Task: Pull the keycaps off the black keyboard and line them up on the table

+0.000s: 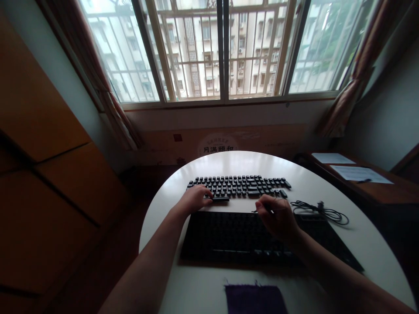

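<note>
Rows of loose black keycaps (240, 185) lie laid out on the round white table (356, 244). Nearer me rests a black keyboard base (229, 237) with its caps off. My left hand (195, 199) reaches to the left end of the keycap rows, its fingers curled over the caps there. My right hand (276, 217) hovers above the keyboard base, fingers pinched round a thin dark tool (262, 211) that I cannot name.
A coiled black cable (322, 211) lies to the right of the keycaps. A purple cloth (255, 298) sits at the table's near edge. Papers (358, 173) rest on a wooden side desk at right. A barred window and curtains stand behind; a wooden cabinet stands left.
</note>
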The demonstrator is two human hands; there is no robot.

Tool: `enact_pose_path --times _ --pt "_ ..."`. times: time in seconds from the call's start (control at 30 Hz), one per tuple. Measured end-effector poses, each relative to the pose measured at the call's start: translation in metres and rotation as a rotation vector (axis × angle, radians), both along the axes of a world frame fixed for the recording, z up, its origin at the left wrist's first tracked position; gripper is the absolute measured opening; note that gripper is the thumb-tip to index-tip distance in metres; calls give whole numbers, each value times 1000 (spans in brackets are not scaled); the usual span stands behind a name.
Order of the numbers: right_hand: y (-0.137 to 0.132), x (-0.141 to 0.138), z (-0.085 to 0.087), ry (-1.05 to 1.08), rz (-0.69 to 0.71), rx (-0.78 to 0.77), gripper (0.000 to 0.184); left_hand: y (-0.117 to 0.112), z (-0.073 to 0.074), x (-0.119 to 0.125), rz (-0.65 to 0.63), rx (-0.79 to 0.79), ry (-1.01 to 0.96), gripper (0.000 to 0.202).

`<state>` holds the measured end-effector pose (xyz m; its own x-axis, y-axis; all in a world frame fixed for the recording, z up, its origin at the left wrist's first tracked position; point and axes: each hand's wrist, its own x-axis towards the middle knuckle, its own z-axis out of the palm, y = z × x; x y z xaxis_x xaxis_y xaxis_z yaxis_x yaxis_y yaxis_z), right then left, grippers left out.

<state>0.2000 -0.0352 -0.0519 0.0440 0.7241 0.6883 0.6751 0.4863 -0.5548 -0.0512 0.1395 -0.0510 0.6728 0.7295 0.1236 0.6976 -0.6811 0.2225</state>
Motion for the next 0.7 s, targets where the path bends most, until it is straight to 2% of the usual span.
enact_pose_path --times 0.3,0.53,0.7 --pt "1 0 -1 -19 0 2 31 -1 -2 2 35 23 1 18" --pt "1 0 -2 -23 -12 4 32 -5 5 3 42 45 -15 19" --pt "0 0 0 -16 -19 14 31 -3 9 -3 66 106 -100 15"
